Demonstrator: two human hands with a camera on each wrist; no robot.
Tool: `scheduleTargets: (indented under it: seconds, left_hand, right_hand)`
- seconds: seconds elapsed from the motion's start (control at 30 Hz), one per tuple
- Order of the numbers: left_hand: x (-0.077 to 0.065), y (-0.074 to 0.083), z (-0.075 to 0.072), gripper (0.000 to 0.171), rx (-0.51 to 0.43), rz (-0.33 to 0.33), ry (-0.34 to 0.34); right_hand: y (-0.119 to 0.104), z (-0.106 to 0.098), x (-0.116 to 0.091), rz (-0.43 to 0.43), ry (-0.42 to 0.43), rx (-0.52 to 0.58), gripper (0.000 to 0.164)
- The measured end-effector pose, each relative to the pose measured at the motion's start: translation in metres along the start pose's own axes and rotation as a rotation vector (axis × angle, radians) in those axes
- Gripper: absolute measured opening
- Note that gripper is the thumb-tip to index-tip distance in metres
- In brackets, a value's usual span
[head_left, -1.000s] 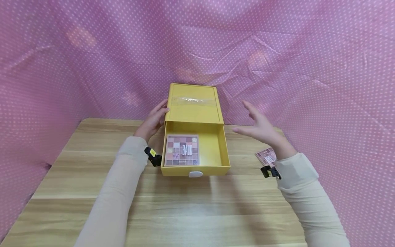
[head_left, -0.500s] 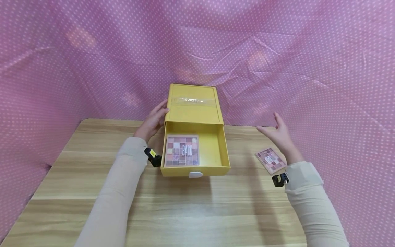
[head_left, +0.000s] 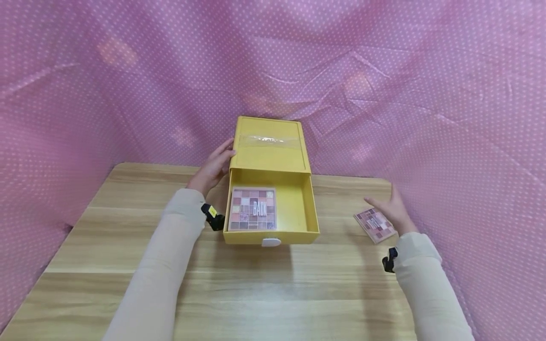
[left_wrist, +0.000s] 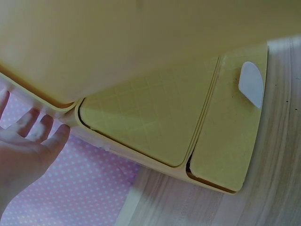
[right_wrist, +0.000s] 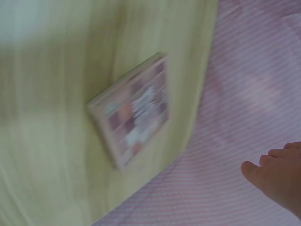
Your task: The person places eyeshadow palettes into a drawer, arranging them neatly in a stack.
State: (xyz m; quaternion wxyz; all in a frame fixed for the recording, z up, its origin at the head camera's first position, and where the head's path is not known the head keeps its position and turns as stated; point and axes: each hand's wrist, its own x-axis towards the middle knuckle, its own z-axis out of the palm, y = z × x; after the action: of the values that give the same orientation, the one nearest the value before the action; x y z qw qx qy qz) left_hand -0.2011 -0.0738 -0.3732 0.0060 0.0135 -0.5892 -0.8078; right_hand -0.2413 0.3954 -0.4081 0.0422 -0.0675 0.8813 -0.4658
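A yellow drawer box (head_left: 270, 158) has its top drawer (head_left: 300, 203) pulled out. In that drawer, at its left side, lies an eyeshadow palette (head_left: 252, 218) marked "BACK". My left hand (head_left: 211, 170) rests with extended fingers against the box's left side; the left wrist view has its fingertips (left_wrist: 61, 132) right at the box's edge. On the table's right part lies a smaller eyeshadow palette (head_left: 375, 225). Close by its upper right edge is my right hand (head_left: 394, 210), thumb and fingers spread and nothing between them. The right wrist view gives the smaller palette (right_wrist: 136, 113) blurred, apart from the hand (right_wrist: 277, 176).
Lower drawers (left_wrist: 150, 117) sit pushed in beneath the pulled-out one, and a white handle (left_wrist: 251, 84) shows on one. The box stands at the back of the wooden table (head_left: 273, 293). Pink dotted cloth (head_left: 179, 85) hangs behind and along both sides.
My right hand has moved from beside the box to the right and down, close to the smaller palette. The left hand and the drawer box have stayed put.
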Motion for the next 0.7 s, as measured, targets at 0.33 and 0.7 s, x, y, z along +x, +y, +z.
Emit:
scheduleTargets:
  seconds: [0.33,0.7]
  left_hand:
    - [0.000,-0.001,0.000,0.057,-0.022,-0.004,-0.023]
    - [0.002,0.001,-0.001,0.055,-0.008,0.004,-0.023]
  right_hand:
    - [0.038,0.006,-0.006,0.055,-0.028,-0.066,0.104]
    - [0.067,0.007,-0.011,0.275,-0.132,-0.407,0.101]
